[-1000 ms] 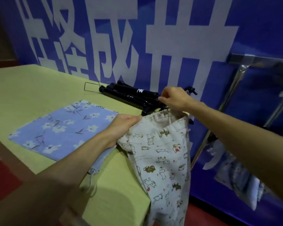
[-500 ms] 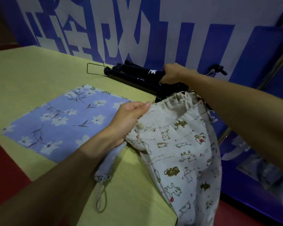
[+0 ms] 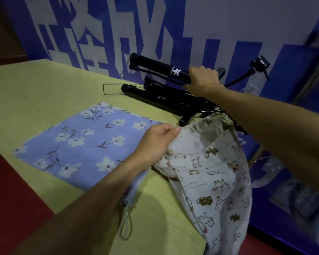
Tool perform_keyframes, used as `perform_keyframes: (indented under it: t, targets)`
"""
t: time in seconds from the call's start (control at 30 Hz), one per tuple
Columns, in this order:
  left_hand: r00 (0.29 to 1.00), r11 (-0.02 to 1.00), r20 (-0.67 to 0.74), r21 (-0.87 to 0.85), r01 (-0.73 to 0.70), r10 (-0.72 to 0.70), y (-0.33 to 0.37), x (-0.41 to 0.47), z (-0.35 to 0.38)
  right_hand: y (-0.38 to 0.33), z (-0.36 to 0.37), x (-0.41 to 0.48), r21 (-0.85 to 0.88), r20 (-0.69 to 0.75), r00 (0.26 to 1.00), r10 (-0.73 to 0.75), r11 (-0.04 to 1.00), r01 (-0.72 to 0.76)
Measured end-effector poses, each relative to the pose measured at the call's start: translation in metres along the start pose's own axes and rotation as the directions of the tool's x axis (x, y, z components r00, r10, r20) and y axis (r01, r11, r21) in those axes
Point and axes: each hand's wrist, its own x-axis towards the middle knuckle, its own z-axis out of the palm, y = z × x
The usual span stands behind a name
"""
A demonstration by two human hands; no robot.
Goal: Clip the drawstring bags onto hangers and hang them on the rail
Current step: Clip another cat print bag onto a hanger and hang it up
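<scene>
Two drawstring bags were in view. The cream bag (image 3: 206,173), printed with small cartoon animals, had its gathered mouth at the right corner of the surface (image 3: 44,92), while most of its body hung over the edge toward the floor. The left hand (image 3: 157,142) pinched the top hem between thumb and fingers, at the left end of the gathered channel. The blue floral bag (image 3: 77,144) lay flat on the surface just left of that hand, and its cord loop (image 3: 126,216) trailed under the left forearm near the front edge.

Both bags looked like thin, light cloth that would sag and fold wherever it was not held. The doubled hem at each end of the mouth seemed the firmest place for a clip or fingers; a single layer lower down would likely slip or pucker.

Beyond the cream bag, the right hand (image 3: 203,80) had its fingers wrapped around the end of a black tube (image 3: 162,68), raised above the folded tripods (image 3: 160,100) at the back of the surface. A thin wire frame (image 3: 110,89) lay beside them; whether it belonged to a hanger could not be told. A blue banner (image 3: 228,24) with white characters stood behind.
</scene>
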Motion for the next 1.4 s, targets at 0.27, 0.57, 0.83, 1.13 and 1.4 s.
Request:
perform_keyframes:
  t: [0.27, 0.57, 0.83, 1.13, 1.4]
  targets:
    - [0.994, 0.994, -0.048, -0.055, 0.092, -0.095, 0.018, -0.008, 0.002, 0.007, -0.092, -0.034, 0.063, -0.162, 0.986, 0.043, 0.997, -0.033]
    - [0.983, 0.956, -0.081, -0.258, 0.138, -0.164, 0.101, -0.030, 0.029, 0.051, -0.178, -0.143, 0.704, 0.081, 0.948, 0.308, 0.655, -0.273]
    - [0.991, 0.949, -0.071, -0.304, 0.087, -0.114, 0.165, -0.051, 0.055, 0.083, -0.181, -0.242, 0.883, 0.071, 0.948, 0.309, 0.423, -0.204]
    - [0.999, 0.957, 0.011, -0.288, 0.044, -0.043, 0.197, -0.064, 0.077, 0.133, -0.188, -0.310, 0.896, 0.041, 0.948, 0.315, 0.408, -0.174]
    - [0.982, 0.886, 0.077, -0.423, 0.191, -0.175, 0.204, -0.060, 0.093, 0.186, -0.188, -0.346, 0.578, 0.080, 0.973, 0.217, 0.785, -0.223]
